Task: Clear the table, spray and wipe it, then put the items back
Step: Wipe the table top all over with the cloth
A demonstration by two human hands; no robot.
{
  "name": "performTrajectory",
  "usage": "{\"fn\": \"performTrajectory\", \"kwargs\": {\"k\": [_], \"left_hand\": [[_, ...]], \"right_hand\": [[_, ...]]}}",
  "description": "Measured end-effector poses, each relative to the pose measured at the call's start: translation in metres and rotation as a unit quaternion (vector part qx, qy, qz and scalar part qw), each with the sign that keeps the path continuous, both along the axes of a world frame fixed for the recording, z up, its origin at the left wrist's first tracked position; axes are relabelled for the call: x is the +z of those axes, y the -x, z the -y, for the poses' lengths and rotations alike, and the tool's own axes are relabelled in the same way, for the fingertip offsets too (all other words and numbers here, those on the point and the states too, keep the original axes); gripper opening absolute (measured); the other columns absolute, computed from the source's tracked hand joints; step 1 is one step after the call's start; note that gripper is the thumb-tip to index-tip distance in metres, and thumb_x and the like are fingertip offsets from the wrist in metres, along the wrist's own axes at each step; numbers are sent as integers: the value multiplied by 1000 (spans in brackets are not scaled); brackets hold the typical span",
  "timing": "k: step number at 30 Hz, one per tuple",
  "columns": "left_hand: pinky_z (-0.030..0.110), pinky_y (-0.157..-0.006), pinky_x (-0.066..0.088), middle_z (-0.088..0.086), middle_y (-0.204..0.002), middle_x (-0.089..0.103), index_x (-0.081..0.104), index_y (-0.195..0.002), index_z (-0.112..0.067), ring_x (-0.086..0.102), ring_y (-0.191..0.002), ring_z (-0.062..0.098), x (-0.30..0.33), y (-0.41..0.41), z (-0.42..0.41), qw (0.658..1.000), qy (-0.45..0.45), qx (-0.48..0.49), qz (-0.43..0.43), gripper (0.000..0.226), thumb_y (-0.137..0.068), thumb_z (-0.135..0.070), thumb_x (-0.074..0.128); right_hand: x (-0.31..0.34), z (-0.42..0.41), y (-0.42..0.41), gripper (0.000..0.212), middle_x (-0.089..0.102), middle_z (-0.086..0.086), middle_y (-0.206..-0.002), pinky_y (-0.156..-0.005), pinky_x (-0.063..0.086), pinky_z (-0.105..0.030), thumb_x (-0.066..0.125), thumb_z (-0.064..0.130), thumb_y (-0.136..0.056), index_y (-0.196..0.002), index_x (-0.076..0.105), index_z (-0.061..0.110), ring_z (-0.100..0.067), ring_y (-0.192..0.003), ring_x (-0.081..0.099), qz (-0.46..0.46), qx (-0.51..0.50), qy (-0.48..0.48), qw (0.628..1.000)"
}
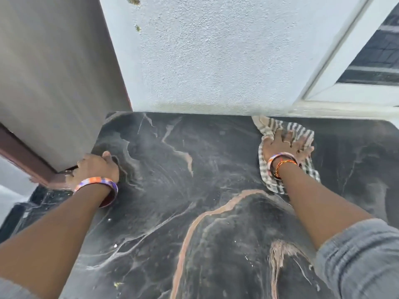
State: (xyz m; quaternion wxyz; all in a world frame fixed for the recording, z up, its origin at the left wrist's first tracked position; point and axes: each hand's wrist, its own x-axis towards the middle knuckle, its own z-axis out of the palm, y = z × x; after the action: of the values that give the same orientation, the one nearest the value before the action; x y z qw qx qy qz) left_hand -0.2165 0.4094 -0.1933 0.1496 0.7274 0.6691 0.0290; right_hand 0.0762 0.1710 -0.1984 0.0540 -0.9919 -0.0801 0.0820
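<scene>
A black marble table (194,201) with pale and orange veins fills the lower view, with nothing standing on it. My right hand (285,145) lies flat, fingers spread, pressing a grey-and-white striped cloth (269,126) onto the table's far right part near the wall. My left hand (95,167) rests at the table's left side, fingers curled against the corner of a grey panel; whether it grips that corner I cannot tell. Both wrists wear coloured bangles.
A tall grey panel (54,83) with a brown edge (26,156) stands at the left. A white textured wall (205,61) runs along the table's far edge. A white window frame (336,67) sits at the upper right. Small white specks dot the table.
</scene>
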Motion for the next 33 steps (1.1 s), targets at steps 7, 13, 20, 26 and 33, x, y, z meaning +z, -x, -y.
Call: {"fn": "performTrajectory", "kwargs": {"k": [7, 13, 20, 26, 33], "left_hand": [[49, -92, 42, 32, -123, 54, 48, -120, 10, 53, -112, 47, -4, 0, -6, 998, -23, -8, 60, 60, -98, -40, 22], [49, -91, 41, 29, -127, 51, 41, -125, 9, 52, -114, 46, 0, 3, -3, 995, -15, -7, 98, 57, -98, -37, 22], [46, -90, 41, 26, -125, 53, 43, -121, 6, 53, -112, 43, 2, 8, -1, 990, -2, -27, 138, 49, -99, -33, 24], [43, -90, 42, 21, -128, 52, 40, -129, 3, 53, -114, 38, -4, 12, -8, 990, 10, -33, 137, 45, -97, -26, 27], [42, -90, 43, 22, -125, 55, 47, -125, 5, 53, -114, 39, -1, 17, -11, 979, 40, -6, 197, 45, -96, -24, 28]], "right_hand": [[2, -54, -21, 57, 2, 3, -161, -116, -5, -58, 18, 42, -99, -152, 8, 27, -31, -148, -1, -11, 68, 8, 998], [1, -126, 43, 54, 12, -3, -160, -118, 7, -50, 23, 37, -99, -151, 14, 23, -32, -147, 9, 32, 191, 17, 981], [2, -254, 151, 53, 17, 3, -159, -119, 11, -45, 27, 33, -98, -150, 19, 25, -29, -145, 14, 56, 456, -24, 888], [3, -332, 182, 47, 30, 0, -154, -115, 20, -42, 26, 32, -98, -142, 37, 24, -27, -143, 22, 32, 519, -27, 854], [0, -315, 191, 45, 20, 9, -158, -118, 2, -49, 25, 32, -98, -143, 34, 33, -23, -147, 10, 9, 548, -42, 836]]}}
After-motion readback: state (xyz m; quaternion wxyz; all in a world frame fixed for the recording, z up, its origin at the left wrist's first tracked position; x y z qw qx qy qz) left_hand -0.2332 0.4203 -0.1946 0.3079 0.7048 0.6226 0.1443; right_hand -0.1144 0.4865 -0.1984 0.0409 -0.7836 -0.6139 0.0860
